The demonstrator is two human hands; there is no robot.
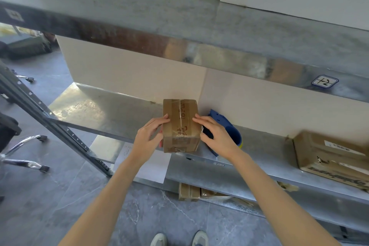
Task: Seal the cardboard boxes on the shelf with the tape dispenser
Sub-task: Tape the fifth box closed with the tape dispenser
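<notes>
A small brown cardboard box (pixel 180 124) with handwriting and tape along its top stands on the metal shelf (pixel 111 114), near the front edge. My left hand (pixel 148 136) holds its left side, fingers on the top edge and thumb on the front face. My right hand (pixel 215 136) presses flat against its right side with straight fingers. Behind my right hand lies the blue tape dispenser (pixel 229 128), partly hidden by the hand.
A larger taped cardboard box (pixel 331 158) sits at the shelf's right end. White walls back the shelf, and another metal shelf (pixel 179 32) hangs overhead. Flattened cardboard (pixel 191 191) lies on the lower level. A chair base (pixel 26 152) stands on the floor at left.
</notes>
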